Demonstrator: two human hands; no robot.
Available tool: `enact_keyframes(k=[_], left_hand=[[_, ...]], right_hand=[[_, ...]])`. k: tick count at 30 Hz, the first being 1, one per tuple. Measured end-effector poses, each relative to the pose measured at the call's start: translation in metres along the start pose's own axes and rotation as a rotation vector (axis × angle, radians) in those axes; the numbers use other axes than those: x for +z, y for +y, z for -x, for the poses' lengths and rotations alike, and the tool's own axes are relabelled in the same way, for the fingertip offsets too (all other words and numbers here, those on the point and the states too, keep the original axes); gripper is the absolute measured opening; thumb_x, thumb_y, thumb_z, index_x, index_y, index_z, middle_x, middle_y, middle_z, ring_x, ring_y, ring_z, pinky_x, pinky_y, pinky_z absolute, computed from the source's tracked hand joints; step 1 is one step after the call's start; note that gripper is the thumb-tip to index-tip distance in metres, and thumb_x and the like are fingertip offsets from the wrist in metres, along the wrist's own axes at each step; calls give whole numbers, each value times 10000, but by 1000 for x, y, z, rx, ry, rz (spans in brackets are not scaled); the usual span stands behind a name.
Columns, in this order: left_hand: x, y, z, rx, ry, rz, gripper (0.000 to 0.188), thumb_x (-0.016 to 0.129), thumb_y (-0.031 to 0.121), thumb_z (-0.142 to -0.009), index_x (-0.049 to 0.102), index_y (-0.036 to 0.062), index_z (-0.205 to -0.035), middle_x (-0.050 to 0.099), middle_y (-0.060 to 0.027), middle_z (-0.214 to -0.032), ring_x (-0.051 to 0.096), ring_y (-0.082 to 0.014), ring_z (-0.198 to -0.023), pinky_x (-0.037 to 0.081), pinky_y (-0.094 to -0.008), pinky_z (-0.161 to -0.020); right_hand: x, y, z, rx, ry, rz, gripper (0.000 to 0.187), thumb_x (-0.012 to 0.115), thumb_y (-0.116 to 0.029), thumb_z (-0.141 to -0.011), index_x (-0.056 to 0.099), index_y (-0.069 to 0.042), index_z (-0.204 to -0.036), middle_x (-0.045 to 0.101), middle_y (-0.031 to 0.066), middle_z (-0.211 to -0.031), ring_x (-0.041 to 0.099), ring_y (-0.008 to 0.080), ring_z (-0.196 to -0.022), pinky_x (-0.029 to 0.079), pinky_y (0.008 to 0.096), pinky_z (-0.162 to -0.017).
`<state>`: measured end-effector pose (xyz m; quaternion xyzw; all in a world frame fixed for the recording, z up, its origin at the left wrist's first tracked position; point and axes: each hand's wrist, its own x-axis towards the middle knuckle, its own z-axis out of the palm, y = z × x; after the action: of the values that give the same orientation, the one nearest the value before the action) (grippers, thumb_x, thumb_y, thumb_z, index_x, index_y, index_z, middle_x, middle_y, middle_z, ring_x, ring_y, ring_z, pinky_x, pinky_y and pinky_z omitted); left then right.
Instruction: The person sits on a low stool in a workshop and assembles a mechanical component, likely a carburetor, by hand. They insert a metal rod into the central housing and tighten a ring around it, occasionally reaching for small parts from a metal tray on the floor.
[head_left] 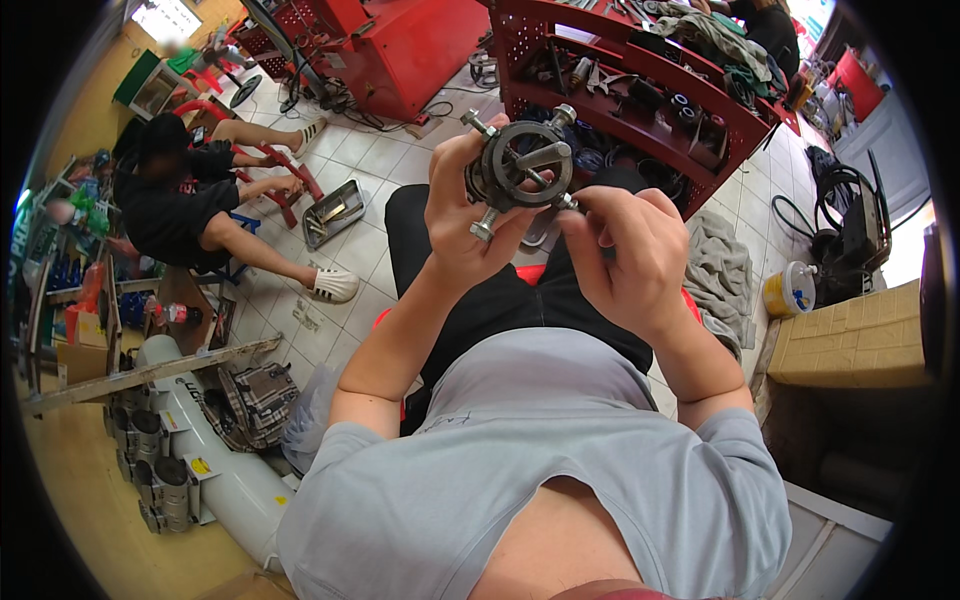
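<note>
Pale floor tiles (385, 160) cover a cluttered workshop, viewed from above a seated person in a grey shirt (550, 430) and black trousers (415, 240). Centre: a dark metal ring tool (541, 157), fitted with four radial bolts and a tapered central rod, is raised in front of the body, above the thighs. The left hand (465, 210) supports it from the left and below, its fingers curled around the ring between the bolts. The right hand (637, 255) is at the lower-right bolt (567, 202), its thumb and index finger closed about the bolt's outer end; the remaining fingers are bent and loosely folded. Upper right: a red tool cart (515, 55), its shelves loaded with parts. Upper left: a co-worker (170, 215) in dark clothing sits low, both hands at a red frame (308, 180), with a metal tray (345, 216) on the floor nearby. Right: a crumpled grey cloth (720, 270) lies near a yellow-and-white bucket (776, 293). Lower left: a large white cylinder (230, 480) lies beside a patterned backpack (258, 405).
</note>
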<state>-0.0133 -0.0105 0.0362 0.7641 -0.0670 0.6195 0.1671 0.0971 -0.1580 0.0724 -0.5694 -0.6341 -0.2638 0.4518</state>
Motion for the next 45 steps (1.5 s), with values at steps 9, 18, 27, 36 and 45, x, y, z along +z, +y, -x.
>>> enact_keyframes(k=[9,18,27,36,45], left_hand=[[0,1,1,-10,5,4,215,817,87,-673,756,118,-877,544,-235,-1254,565,-341,-1054,480,-375,-844],[0,1,1,-18,17,23,228,824,85,-667,757,143,-877,540,-234,-1259,566,-342,-1054,485,-382,-844],[-1,2,0,-26,-13,4,239,830,75,-656,752,131,-874,538,-232,-1254,573,-349,-1054,491,-381,-832],[0,2,1,-31,-15,-12,199,828,88,-661,746,119,-839,536,-244,-1259,573,-350,-1051,483,-385,-841],[1,3,1,-38,-27,14,202,810,75,-671,747,94,-862,552,-242,-1237,565,-352,-1051,479,-390,-851]], right_hand=[[-1,-3,0,17,-11,-7,243,737,-203,-766,610,-59,-913,560,6,-600,534,159,-484,347,293,-505],[-4,-9,-5,46,18,-64,207,739,-172,-757,616,-61,-880,577,7,-631,549,156,-501,354,288,-509],[-3,-8,-5,61,27,-56,178,724,-154,-762,609,-66,-865,573,6,-634,538,167,-500,352,295,-505],[-6,-6,-6,46,-7,-67,184,724,-157,-763,610,-55,-864,563,19,-622,537,175,-500,352,301,-502],[-3,5,-1,-44,-21,-16,220,740,-166,-746,604,-56,-881,555,11,-613,539,168,-501,353,290,-495]])
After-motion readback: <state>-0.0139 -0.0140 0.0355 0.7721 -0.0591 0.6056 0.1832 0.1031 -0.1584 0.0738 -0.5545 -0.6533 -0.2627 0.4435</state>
